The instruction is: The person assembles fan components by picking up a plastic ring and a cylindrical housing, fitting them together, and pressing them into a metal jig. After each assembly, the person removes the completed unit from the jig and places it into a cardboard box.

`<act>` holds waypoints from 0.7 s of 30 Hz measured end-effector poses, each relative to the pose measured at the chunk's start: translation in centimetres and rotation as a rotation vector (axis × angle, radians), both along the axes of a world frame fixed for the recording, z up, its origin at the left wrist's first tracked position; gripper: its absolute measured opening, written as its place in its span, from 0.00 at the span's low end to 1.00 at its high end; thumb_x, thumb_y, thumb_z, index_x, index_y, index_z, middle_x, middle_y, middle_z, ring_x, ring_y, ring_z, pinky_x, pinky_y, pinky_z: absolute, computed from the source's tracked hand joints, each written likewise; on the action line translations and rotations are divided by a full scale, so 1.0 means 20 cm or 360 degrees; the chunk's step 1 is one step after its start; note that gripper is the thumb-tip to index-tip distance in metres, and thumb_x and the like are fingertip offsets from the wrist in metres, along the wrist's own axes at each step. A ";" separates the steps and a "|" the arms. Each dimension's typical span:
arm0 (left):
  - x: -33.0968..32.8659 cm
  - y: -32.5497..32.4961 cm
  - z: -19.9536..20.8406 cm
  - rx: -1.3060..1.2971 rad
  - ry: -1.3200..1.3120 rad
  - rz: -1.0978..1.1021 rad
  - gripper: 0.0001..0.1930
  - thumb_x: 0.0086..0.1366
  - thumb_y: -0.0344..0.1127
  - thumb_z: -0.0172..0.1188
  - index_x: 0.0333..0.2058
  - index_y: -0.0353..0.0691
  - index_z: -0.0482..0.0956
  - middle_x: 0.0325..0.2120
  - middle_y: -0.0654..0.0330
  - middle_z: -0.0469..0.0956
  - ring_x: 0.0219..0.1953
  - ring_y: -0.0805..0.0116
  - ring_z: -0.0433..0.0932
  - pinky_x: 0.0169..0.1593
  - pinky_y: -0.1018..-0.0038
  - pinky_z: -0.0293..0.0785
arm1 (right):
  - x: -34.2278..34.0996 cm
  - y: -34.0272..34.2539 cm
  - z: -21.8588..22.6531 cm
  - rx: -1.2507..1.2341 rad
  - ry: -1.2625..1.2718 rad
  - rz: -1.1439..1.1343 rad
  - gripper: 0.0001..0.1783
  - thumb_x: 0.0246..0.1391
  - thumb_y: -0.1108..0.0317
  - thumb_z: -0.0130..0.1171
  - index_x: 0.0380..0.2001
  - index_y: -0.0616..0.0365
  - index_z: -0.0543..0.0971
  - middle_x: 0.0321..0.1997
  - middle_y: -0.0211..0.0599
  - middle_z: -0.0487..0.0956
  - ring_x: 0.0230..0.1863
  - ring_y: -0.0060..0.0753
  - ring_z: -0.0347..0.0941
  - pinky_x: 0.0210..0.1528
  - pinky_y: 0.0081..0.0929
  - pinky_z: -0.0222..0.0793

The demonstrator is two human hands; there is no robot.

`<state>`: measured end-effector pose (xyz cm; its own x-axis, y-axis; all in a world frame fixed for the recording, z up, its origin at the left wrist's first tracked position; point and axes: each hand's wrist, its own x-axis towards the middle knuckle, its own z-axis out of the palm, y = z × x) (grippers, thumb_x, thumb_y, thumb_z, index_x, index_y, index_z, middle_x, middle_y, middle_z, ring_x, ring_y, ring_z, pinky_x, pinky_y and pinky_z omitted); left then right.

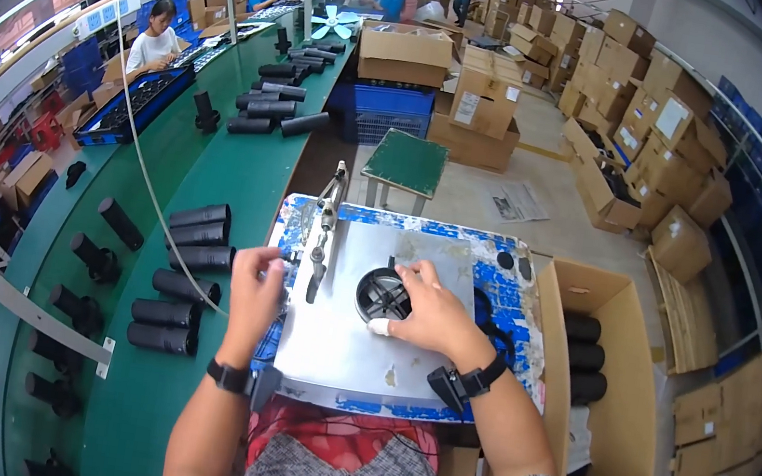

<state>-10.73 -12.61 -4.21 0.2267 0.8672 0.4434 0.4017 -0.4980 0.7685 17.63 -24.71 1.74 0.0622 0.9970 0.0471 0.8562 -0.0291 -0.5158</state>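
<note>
My right hand (434,312) grips a round black plastic part (383,297) with crossed spokes inside its rim. The part rests on a bare metal plate (331,353), and a white wrap covers one fingertip of that hand. My left hand (253,303) is raised at the plate's left edge, its fingers loosely bent and a gap showing between thumb and forefinger; nothing shows in it. Between the hands, toward the far side, stands a slim metal fixture (329,221) with a dark lower end. Both wrists wear black bands.
Black cylinders (193,256) lie in groups on the green bench (256,157) to my left. A thin pale cord (141,156) hangs across it. On my right is an open carton (630,370) with black cylinders. A green stool (406,162) stands ahead; other people work farther off.
</note>
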 end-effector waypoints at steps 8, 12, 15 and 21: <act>-0.20 0.58 -0.35 -0.1789 -0.0968 -0.0003 0.41 0.74 0.67 0.50 0.62 0.28 0.67 0.50 0.54 0.78 0.49 0.58 0.76 0.52 0.65 0.67 | -0.01 0.01 -0.02 0.0001 -0.0007 0.0019 0.59 0.39 0.41 0.80 0.70 0.61 0.70 0.61 0.52 0.70 0.61 0.60 0.75 0.64 0.44 0.73; -0.21 0.60 -0.24 -0.1855 -0.0839 -0.0148 0.51 0.73 0.75 0.42 0.70 0.27 0.60 0.54 0.46 0.80 0.57 0.50 0.77 0.65 0.51 0.64 | -0.02 0.02 -0.02 0.0025 0.0025 0.0023 0.57 0.40 0.42 0.80 0.70 0.60 0.70 0.60 0.51 0.70 0.61 0.60 0.75 0.64 0.44 0.73; -0.14 0.33 -0.02 -0.1669 -0.0641 -0.0044 0.42 0.77 0.66 0.47 0.67 0.27 0.67 0.52 0.48 0.81 0.54 0.53 0.80 0.61 0.57 0.70 | 0.02 0.00 -0.01 -0.0005 0.0032 -0.0048 0.56 0.40 0.42 0.79 0.69 0.59 0.71 0.60 0.51 0.70 0.61 0.60 0.75 0.64 0.44 0.73; 0.18 -0.43 0.37 0.0427 0.0292 -0.0756 0.15 0.66 0.24 0.62 0.51 0.40 0.82 0.47 0.53 0.81 0.43 0.52 0.84 0.45 0.66 0.82 | 0.08 0.10 -0.10 0.0101 0.0019 0.0038 0.45 0.47 0.49 0.75 0.65 0.59 0.73 0.59 0.53 0.74 0.60 0.59 0.76 0.62 0.45 0.74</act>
<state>-7.04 -21.22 3.27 0.6578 0.5138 0.5507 0.2010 -0.8244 0.5291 19.32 -22.64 -0.32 0.0397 0.9932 0.1096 0.8502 0.0241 -0.5259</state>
